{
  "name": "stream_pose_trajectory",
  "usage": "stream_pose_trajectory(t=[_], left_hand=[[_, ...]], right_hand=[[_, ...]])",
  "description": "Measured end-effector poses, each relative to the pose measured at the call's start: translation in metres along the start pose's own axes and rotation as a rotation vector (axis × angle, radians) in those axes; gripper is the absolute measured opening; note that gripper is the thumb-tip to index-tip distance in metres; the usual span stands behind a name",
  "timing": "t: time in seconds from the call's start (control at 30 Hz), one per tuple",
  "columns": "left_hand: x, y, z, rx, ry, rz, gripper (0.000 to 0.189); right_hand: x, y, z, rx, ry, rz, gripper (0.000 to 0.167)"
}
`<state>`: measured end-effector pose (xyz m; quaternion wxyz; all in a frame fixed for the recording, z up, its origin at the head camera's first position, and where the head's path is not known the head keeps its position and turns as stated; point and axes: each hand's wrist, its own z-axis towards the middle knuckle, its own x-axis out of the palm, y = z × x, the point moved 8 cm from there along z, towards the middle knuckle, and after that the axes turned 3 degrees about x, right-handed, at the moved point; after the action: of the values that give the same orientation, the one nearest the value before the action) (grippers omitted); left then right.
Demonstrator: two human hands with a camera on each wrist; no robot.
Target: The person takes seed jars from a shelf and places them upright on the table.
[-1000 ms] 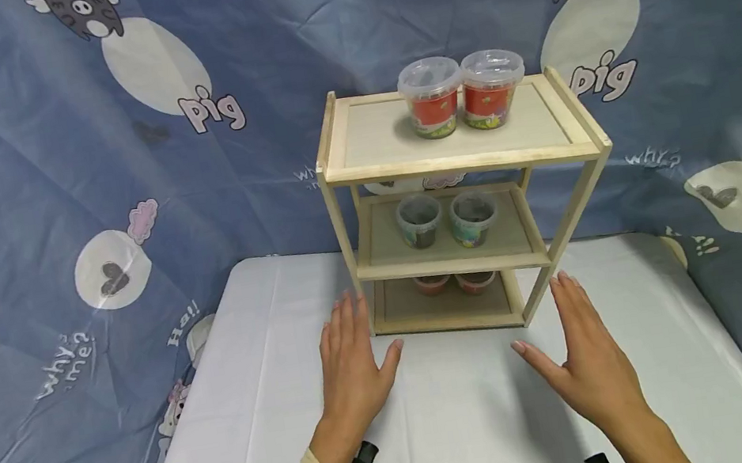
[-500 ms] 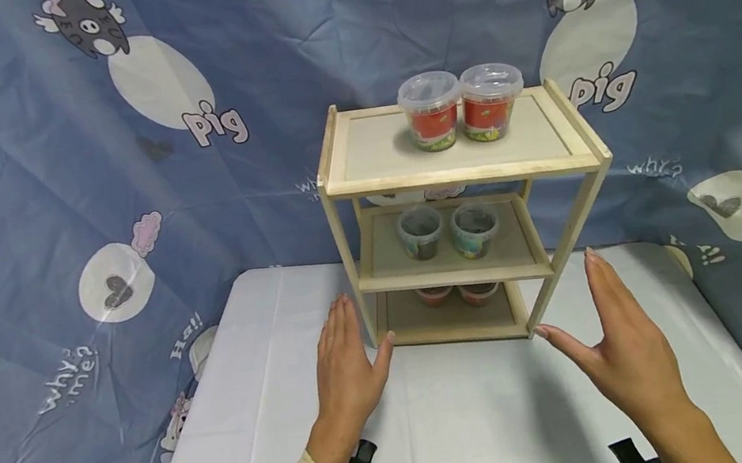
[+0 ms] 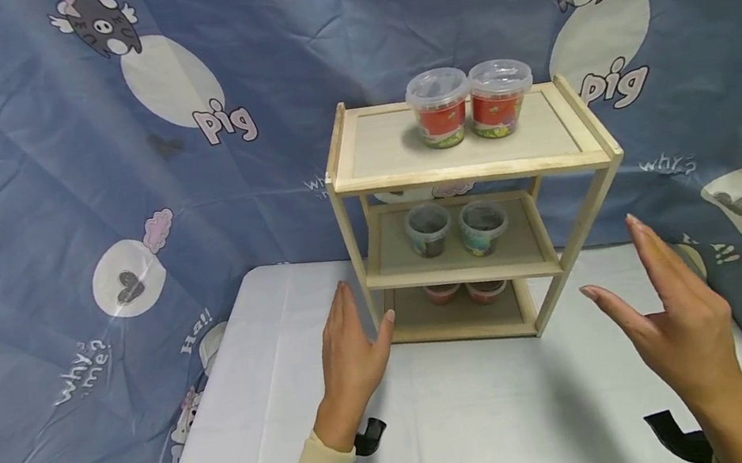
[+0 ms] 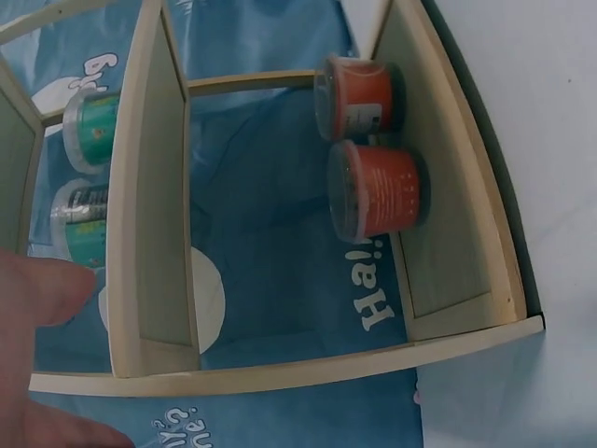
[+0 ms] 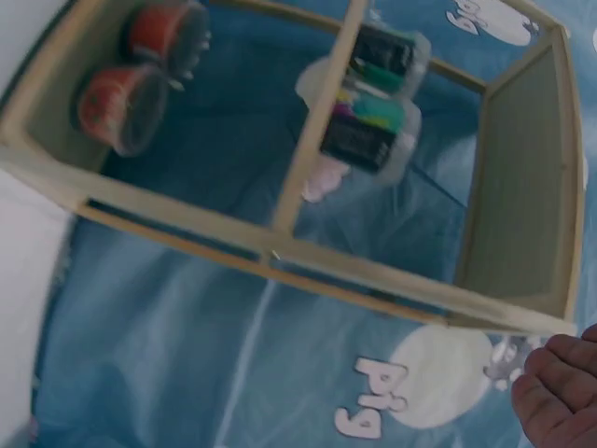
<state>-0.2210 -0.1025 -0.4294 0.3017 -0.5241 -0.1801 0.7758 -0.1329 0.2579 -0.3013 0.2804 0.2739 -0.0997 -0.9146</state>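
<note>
A light wooden three-tier shelf (image 3: 470,170) stands at the back of the white table. My left hand (image 3: 349,355) is by its left front post, fingers straight and thumb spread, holding nothing. Off to the shelf's right, my right hand (image 3: 685,312) hovers with thumb and fingers wide apart, also holding nothing. On the top tier two lidded clear tubs with red labels (image 3: 442,121) sit side by side. Two tubs with green labels (image 3: 484,234) stand on the middle tier. Two red-labelled tubs (image 4: 387,191) rest on the bottom tier, partly hidden in the head view.
A blue cloth (image 3: 272,54) printed with pigs hangs behind the shelf and along both sides. The white-covered table (image 3: 471,416) extends in front of the shelf. Black straps (image 3: 370,437) circle both wrists.
My right hand has moved right and slightly up, away from the shelf, its thumb and fingers spreading wider. The left hand has stayed nearly in place, turning slightly edge-on.
</note>
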Motion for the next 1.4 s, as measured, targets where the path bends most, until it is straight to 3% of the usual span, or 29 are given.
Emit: stream_pose_trajectory(t=[0.17,0.37,0.57,0.73,0.83,0.97,1.03,1.23,1.4], left_hand=[[0.000,0.006,0.003,-0.009,-0.015,-0.031,0.087],[-0.001,0.021,0.002,-0.113,-0.001,-0.077,0.087],[0.001,0.025,0.004,-0.150,0.009,-0.171,0.084],[0.005,0.026,0.009,-0.152,0.028,-0.252,0.079],[0.005,0.027,0.016,-0.143,0.035,-0.300,0.074],[0.006,0.028,0.025,-0.137,0.038,-0.359,0.073],[0.009,0.027,0.028,-0.135,0.047,-0.393,0.073],[0.019,0.021,0.032,-0.139,0.097,-0.481,0.081],[0.022,0.018,0.036,-0.127,0.075,-0.501,0.080]], right_hand=[[-0.006,-0.004,0.019,-0.009,-0.006,-0.014,0.089],[-0.003,-0.007,0.044,-0.019,0.034,-0.014,0.094],[-0.003,-0.006,0.070,-0.001,0.075,-0.019,0.102],[0.001,-0.014,0.091,0.047,0.086,0.014,0.106],[0.009,-0.020,0.104,0.098,0.106,0.103,0.086],[0.019,-0.028,0.120,0.205,0.131,0.209,0.102],[0.023,-0.031,0.127,0.245,0.141,0.231,0.098],[0.029,-0.035,0.146,0.304,0.220,0.206,0.093],[0.042,-0.037,0.162,0.345,0.325,0.185,0.094]])
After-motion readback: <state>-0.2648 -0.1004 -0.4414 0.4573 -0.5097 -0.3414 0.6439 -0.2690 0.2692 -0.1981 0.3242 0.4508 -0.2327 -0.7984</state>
